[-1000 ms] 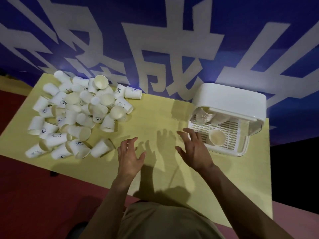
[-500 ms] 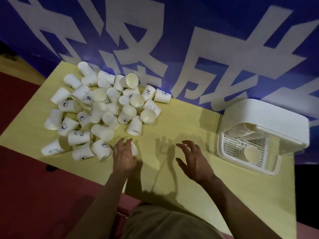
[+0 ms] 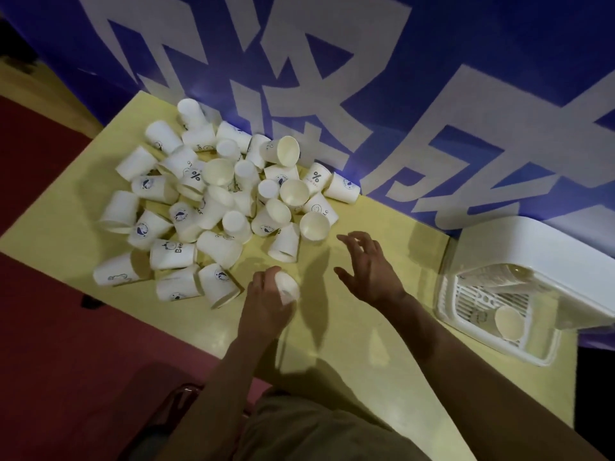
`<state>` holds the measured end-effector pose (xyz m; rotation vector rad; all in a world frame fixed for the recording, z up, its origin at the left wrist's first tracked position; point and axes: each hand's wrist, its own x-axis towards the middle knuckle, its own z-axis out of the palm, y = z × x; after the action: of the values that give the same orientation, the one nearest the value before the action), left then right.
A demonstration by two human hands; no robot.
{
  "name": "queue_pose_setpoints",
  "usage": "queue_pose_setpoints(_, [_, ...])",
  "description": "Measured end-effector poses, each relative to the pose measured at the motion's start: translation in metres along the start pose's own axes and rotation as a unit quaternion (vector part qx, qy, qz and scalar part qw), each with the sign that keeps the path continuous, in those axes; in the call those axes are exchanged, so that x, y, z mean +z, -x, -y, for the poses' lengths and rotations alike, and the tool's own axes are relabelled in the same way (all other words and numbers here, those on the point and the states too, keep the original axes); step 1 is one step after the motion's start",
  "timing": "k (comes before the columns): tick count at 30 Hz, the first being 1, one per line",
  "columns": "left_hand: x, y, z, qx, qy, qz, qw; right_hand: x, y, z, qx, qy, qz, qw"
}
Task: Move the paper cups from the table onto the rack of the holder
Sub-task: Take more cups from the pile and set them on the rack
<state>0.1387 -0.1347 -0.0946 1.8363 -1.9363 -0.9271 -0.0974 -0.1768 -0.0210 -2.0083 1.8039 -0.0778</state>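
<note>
Paper cups (image 3: pixel 213 207) are heaped at about ten o'clock on the yellow table (image 3: pixel 382 354) — several dozen, most tipped on their sides, a few showing open mouths. One cup (image 3: pixel 287 287) at the near edge of the heap is gripped by the left hand (image 3: pixel 266 301), whose fingers are curled round its side; whether it is lifted clear of the table cannot be told. The right hand (image 3: pixel 372 271) is held just beside it toward three o'clock, fingers spread and holding nothing, above the bare tabletop.

The holder (image 3: pixel 539 261), a white box with a slatted rack (image 3: pixel 479 301) at its front, is seen at three o'clock, well apart from the heap. One cup (image 3: pixel 507 322) is lying on the rack with its mouth facing up, and a nested stack (image 3: pixel 492 277) is leaning at the rack's back — its count cannot be made out.

The task is judged to be in its early part: a few cups are placed, and nearly all are left on the table.
</note>
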Motion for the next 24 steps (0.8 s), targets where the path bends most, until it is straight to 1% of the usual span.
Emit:
queue_pose_setpoints(4, [-0.013, 0.013, -0.002, 0.012, 0.055, -0.011, 0.998, 0.005, -0.043, 0.014, -0.018, 0.035, 0.007, 0.999])
queue_pose_setpoints(7, [-0.02, 0.02, -0.003, 0.022, 0.064, -0.027, 0.997, 0.015, -0.07, 0.025, -0.02, 0.061, 0.021, 0.998])
queue_pose_setpoints(12, [-0.027, 0.029, -0.002, -0.02, 0.078, -0.031, 0.996, 0.029, -0.097, 0.037, -0.03, 0.12, 0.053, 0.991])
queue_pose_setpoints(15, [-0.028, 0.031, 0.0, -0.039, 0.085, -0.028, 0.995, 0.033, -0.103, 0.038, -0.03, 0.135, 0.067, 0.988])
queue_pose_setpoints(17, [-0.028, 0.032, -0.001, -0.043, 0.085, -0.029, 0.995, 0.033, -0.102, 0.037, -0.025, 0.129, 0.07, 0.989])
queue_pose_setpoints(20, [-0.03, 0.03, -0.007, -0.025, 0.08, -0.026, 0.996, 0.03, -0.091, 0.034, -0.012, 0.105, 0.071, 0.992])
queue_pose_setpoints(24, [-0.029, 0.024, -0.019, 0.021, 0.076, -0.023, 0.997, 0.02, -0.057, 0.023, 0.009, 0.041, 0.033, 0.999])
